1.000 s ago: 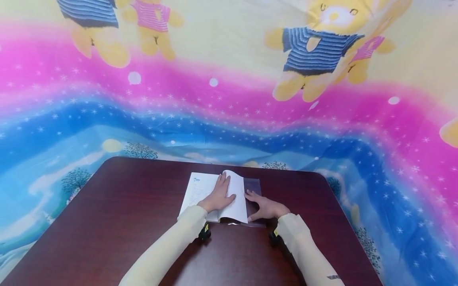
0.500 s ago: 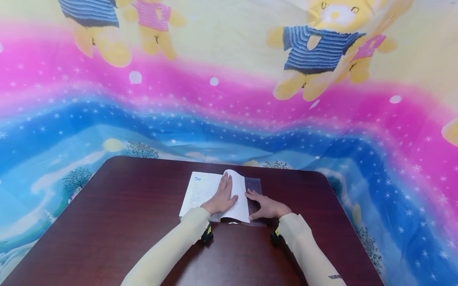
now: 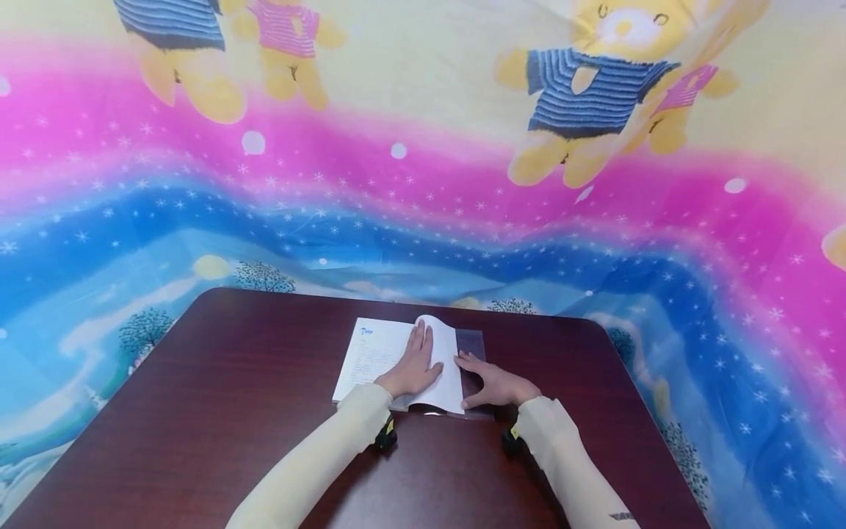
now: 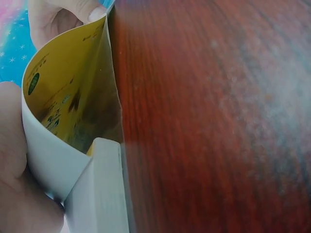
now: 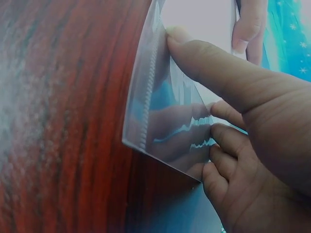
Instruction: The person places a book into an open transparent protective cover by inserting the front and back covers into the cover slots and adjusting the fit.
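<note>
A: Start with the head view. Where's the booklet (image 3: 370,361)?

B: Under the left hand (image 3: 411,367), flat on the table (image 3: 198,411). Those fingers lie straight along the raised white leaf (image 3: 446,382), near its fold, and grasp nothing.

A: And the right hand (image 3: 496,383)?

B: Thumb and fingers spread apart at the leaf's outer edge, thumb by the near corner; they touch rather than clench. The clear sheet (image 3: 471,342) runs out under and past them.

A: Room around them?

B: The tabletop stretches wide outside both hands. Beyond the left fingertips it's tighter: the far table edge is near, then the patterned cloth (image 3: 396,235).

A: Now the left wrist view.

B: The left hand is cut off at the border, against the outside of the leaf. Beside it the leaf arches over a gap, yellow and printed underneath, rising from the page block (image 4: 104,187). At the arch's far end, the right thumb meets its edge. Beside the booklet's near edge, wood fills the view.

A: Right wrist view?

B: The right thumb lies along the leaf's edge, and the fingertips touch the clear sheet's lower edge. A ribbed line (image 5: 147,104) runs inside the sheet's outer border; past that, tabletop.
</note>
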`<state>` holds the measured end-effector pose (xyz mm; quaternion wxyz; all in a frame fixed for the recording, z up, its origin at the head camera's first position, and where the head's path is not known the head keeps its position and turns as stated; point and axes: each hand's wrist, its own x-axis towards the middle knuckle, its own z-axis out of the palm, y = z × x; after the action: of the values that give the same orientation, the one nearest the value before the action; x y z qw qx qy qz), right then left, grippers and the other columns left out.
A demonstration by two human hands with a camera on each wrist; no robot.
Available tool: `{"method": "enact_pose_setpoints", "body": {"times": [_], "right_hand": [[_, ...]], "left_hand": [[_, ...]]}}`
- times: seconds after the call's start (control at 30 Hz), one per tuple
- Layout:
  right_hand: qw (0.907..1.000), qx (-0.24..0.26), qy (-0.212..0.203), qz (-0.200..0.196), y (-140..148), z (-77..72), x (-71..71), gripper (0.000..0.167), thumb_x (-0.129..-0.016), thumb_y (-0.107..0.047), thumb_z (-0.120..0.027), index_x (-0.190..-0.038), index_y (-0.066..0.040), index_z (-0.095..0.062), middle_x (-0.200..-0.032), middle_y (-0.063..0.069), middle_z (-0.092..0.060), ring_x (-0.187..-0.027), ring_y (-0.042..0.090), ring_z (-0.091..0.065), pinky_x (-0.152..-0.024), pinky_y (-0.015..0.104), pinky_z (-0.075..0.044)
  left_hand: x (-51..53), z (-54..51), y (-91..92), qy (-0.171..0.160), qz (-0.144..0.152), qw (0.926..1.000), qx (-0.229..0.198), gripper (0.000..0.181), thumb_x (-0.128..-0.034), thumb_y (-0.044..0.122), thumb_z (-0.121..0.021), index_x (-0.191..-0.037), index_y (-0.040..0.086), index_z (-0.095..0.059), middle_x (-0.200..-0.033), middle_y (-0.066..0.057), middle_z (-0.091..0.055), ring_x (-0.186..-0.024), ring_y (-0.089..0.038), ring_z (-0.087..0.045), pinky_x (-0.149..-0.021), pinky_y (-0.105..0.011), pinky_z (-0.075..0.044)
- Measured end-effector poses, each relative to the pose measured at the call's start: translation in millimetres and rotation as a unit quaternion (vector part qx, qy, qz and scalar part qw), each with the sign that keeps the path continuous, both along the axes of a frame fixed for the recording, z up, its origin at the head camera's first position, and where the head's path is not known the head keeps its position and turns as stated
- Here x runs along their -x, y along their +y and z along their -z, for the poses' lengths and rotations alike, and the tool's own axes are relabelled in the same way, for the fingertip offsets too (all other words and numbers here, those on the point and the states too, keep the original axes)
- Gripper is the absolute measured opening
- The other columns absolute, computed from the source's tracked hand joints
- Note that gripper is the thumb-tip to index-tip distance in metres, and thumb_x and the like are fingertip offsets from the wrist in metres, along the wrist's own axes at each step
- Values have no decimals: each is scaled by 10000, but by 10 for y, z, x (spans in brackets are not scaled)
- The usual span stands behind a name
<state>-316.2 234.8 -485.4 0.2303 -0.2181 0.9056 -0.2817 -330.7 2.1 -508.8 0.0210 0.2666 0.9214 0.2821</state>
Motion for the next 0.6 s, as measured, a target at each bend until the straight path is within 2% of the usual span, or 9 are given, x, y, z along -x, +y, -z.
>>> {"method": "enact_pose_setpoints", "body": {"times": [0.3,0.47,0.6], "right_hand": [[10000,-40,18,-7,40,4,-13,980,-833,-287,-848,-1624,-164,-282,-1702,134,-164,-1566,376,-128,-1203,630,-241],[10000,-32,39,-48,28,-7,-21,984,-836,-301,-847,-1624,-157,-277,-1699,149,-166,-1562,385,-136,-1197,631,-252],[10000,-39,45,-10,22,-8,-23,978,-837,-300,-847,-1623,-162,-282,-1702,136,-163,-1567,368,-129,-1205,621,-243]], "left_hand": [[12,-10,70,-171,38,9996,235,768,-1063,280,-419,-1551,-172,-35,-1635,-363,87,-1545,-462,73,-1266,-529,-32],[50,62,105,-113,-18,9987,492,756,-1079,294,-380,-1554,-157,-2,-1638,-347,112,-1546,-444,100,-1267,-521,-11],[75,121,144,-101,-168,9985,501,740,-1078,287,-392,-1566,-140,-36,-1653,-324,86,-1551,-438,76,-1265,-537,-71]]}}
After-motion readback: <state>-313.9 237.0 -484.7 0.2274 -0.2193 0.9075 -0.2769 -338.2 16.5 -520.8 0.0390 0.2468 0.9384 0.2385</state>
